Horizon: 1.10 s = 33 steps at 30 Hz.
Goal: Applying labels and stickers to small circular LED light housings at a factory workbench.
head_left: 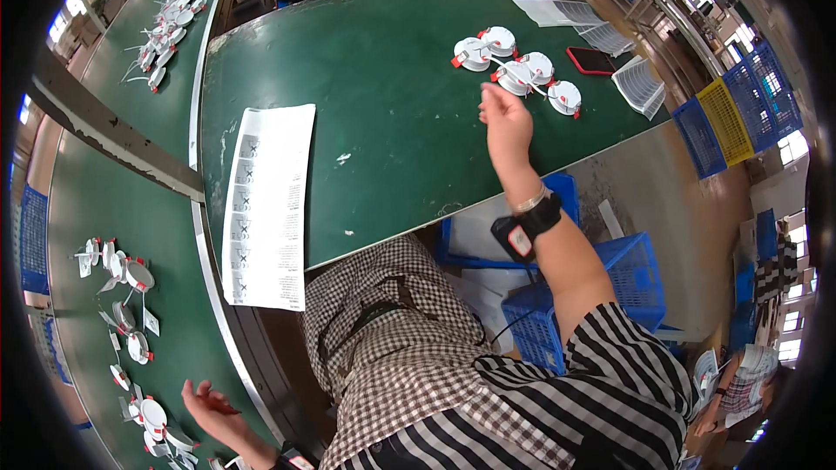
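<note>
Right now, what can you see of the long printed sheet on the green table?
The long white sheet looks like paper, with grey pictures down its left side and fine print at right. It lies printed side up on the green table, near end past the edge. Neither left hand nor right hand touches it.

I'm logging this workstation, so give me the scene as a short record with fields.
Left hand: loosely open, near discs on left bench
Right hand: fingers bent, beside five white discs; contact unclear
Table: green, worn
Sheet: printed, at table's left
Phone: red-edged, right of the five
</note>
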Available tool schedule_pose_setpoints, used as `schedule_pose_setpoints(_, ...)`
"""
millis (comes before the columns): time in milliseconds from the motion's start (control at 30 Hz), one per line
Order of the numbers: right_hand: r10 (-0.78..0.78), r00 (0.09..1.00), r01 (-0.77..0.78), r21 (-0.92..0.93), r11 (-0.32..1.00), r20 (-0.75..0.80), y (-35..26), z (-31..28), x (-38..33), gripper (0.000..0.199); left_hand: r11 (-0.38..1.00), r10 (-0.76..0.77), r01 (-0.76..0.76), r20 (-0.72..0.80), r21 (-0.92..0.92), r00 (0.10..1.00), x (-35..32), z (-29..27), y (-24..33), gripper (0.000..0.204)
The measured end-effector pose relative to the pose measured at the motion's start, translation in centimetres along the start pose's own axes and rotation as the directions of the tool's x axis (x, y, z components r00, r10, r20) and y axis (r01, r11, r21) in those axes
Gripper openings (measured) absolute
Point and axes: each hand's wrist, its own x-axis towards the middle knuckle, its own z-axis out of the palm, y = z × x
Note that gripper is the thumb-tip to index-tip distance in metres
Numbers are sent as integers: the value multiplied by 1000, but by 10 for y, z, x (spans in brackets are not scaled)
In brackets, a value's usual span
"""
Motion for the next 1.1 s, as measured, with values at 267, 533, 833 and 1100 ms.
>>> schedule_pose_setpoints(267, 575, 817, -490, 590, 642, 53, 26, 18, 74, 26, 986, 34, -92, 372, 140, 928, -45, 81, 13, 30)
schedule_pose_setpoints(533, 611, 790, -469, 603, 646, -40, 40, 32, 91, 15, 989, -24, -49, 471, 142, 882, -55, 99, 18, 14)
schedule_pose_setpoints(833, 182, 799, -347, 192, 918, 573, -18, 51, -1, 24, 579, 504, -690, 476, 434, 721, -7, 136, -7, 26)
schedule_pose_setpoints(1100, 209, 768, -223, -53, 973, 606, -38, 54, -27, 25, 457, 339, -709, 632, 537, 697, -26, 147, 18, 21)
